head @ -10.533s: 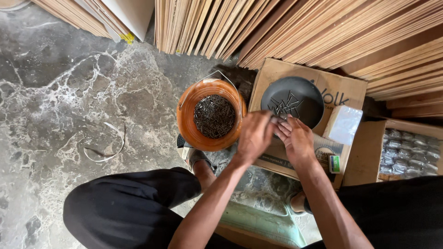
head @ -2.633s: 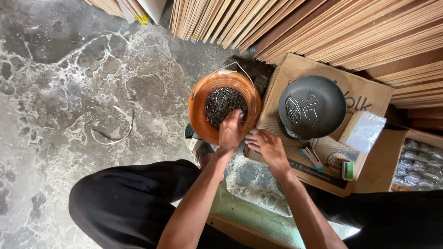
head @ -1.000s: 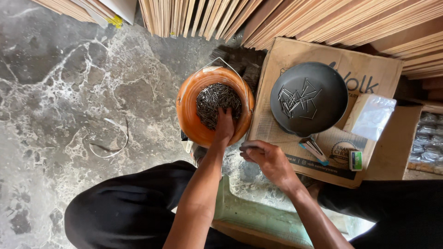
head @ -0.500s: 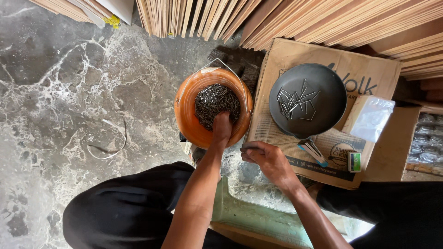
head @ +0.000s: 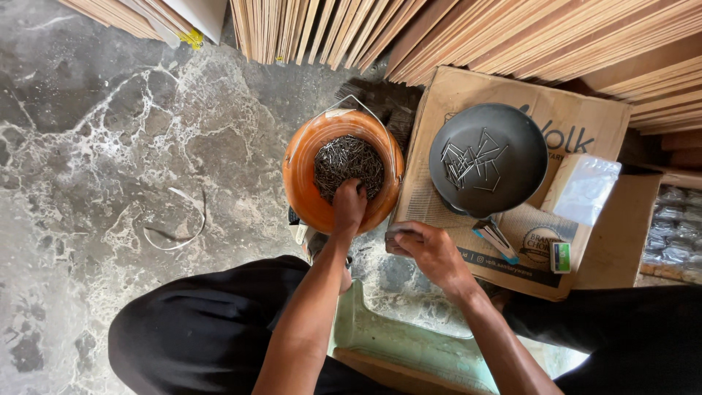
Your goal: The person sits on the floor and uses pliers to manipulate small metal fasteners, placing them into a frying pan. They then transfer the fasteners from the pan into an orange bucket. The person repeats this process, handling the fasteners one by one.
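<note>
Left hand [head: 349,206] at frame centre reaches into the orange bucket [head: 307,190], fingers curled down into the nails [head: 349,157], closed round a pinch of them as far as can be seen; fingertips are buried so exact grip is unclear. Bucket is round, smooth plastic with a thin wire handle lying over its rim, nails piled in the middle as a dark, bristly heap of thin steel pins. Right hand [head: 428,249], just right of centre and lower, is curled narrow around something small and dark at the cardboard edge; cannot tell what it holds. Black pan [head: 488,157], upper right, sits on a flattened cardboard box [head: 439,197], likely as a sorting dish: round, matte, shallow, with a few loose nails scattered in it, well apart from each other. A clear plastic bag [head: 581,189] lies at the pan's right, touching the box. Small green-white packet [head: 560,257] on the cardboard lower right. Wooden boards [head: 468,33] stand edge-on along the top of frame, pale and ribbed. Floor [head: 110,146] on the left is grey mottled stone with white veins. Black trousers [head: 190,329] fill the bottom, a pale green moulded stool [head: 409,344] between the legs.
</note>
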